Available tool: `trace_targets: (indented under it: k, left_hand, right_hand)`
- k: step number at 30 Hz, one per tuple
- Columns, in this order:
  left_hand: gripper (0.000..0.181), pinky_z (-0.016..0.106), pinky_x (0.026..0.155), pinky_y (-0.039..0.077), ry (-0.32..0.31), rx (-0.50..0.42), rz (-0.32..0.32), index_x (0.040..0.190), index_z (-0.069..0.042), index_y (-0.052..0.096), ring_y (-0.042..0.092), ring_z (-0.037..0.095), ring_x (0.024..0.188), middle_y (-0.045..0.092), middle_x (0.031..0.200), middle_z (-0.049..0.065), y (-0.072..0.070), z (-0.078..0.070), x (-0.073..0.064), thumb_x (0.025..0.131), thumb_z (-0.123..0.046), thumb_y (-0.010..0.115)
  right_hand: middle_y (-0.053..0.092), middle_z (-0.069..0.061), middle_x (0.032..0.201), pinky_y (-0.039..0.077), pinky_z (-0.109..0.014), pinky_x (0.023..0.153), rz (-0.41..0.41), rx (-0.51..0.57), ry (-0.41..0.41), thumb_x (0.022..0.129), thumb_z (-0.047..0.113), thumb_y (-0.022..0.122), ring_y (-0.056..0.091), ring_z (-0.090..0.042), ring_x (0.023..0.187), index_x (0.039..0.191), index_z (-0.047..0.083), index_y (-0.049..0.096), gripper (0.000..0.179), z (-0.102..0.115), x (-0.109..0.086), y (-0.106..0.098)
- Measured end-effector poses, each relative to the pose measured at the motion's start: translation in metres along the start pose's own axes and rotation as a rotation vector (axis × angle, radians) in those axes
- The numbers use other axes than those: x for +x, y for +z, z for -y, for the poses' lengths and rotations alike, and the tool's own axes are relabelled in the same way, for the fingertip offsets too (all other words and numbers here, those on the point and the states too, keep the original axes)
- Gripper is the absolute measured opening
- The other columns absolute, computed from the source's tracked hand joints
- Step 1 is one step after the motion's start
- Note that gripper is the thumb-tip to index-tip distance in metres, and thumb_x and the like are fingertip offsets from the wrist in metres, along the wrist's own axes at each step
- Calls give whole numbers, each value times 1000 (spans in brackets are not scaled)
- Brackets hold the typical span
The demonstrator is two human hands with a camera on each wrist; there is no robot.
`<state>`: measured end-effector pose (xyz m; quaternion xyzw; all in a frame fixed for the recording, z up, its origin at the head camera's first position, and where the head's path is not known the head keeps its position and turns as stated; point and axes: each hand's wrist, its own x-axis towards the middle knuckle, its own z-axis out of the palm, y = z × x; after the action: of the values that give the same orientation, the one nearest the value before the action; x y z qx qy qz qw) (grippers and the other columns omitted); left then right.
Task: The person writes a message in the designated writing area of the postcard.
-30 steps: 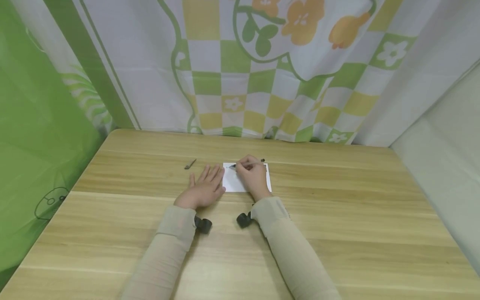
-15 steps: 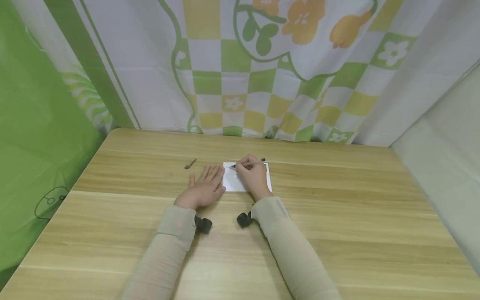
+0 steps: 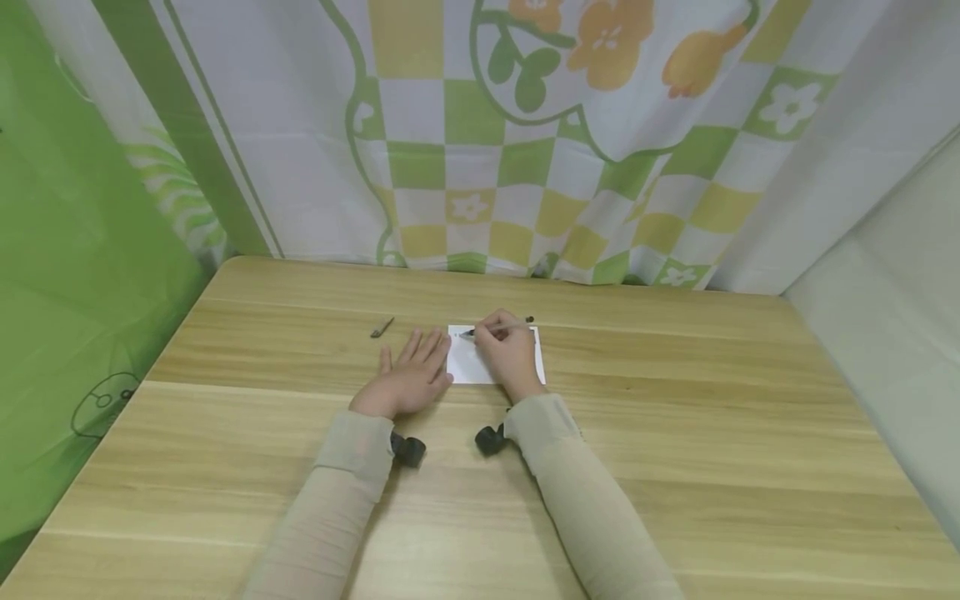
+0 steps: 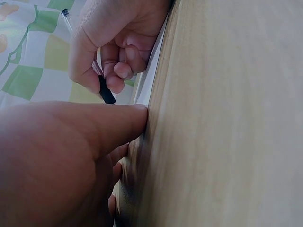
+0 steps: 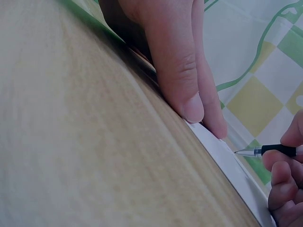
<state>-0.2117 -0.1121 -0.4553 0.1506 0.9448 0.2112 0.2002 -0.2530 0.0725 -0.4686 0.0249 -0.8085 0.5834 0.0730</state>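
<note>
centrally, white paper (image 3: 467, 363) lies on a table (image 3: 675, 467); the right hand (image 3: 512, 354) pinches a pen (image 5: 258, 152), tip to paper, while the left hand (image 3: 405, 387), outstretched, touches the paper's left edge.

Soft light, dimmer in both wrist views
The table (image 3: 435, 533) shows a pale sheen between the sleeves (image 3: 345, 475), with soft shadows beside them; its grain blurs in the wrist views. The paper (image 3: 467, 363) looks nearly washed out from the head.
</note>
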Motion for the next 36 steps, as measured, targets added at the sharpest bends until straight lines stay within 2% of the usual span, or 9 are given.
trace_targets:
  k: [7,10,18,24,36]
  left_hand:
    - [68,65,111,-24,-7,1,7,163,-24,-1,-21,25,152,-15,168,-4,1,2,3,109,-48,30]
    - [68,65,111,-24,-3,-1,2,164,-22,0,-21,26,153,-14,168,-3,0,0,1,109,-47,31]
    - [69,65,112,-23,1,-2,-3,164,-19,1,-20,28,153,-12,169,0,-2,-3,-3,109,-46,32]
    - [68,65,111,-24,-2,5,4,163,-22,-1,-21,26,152,-14,167,-4,0,0,0,109,-48,31]
    - [69,66,111,-23,-1,-1,10,164,-20,-1,-22,27,152,-14,168,-1,0,0,1,109,-47,31]
  right_hand:
    - [70,-1,81,50,-31,75,-41,28,7,86,16,65,62,-18,80,82,11,71,9,0,0,0]
    - [70,-2,81,51,-31,75,-50,34,2,86,16,66,62,-19,80,83,11,71,8,0,0,-1]
    - [69,-2,82,50,-32,73,-33,1,8,86,17,65,61,-19,80,83,13,71,7,-3,1,-3]
    - [68,-2,84,51,-32,72,-24,-20,-10,86,17,65,60,-19,80,83,13,71,8,-5,1,-3]
    - [68,-2,84,50,-30,70,-17,-38,-16,87,16,65,60,-18,79,85,12,72,8,-4,1,-2]
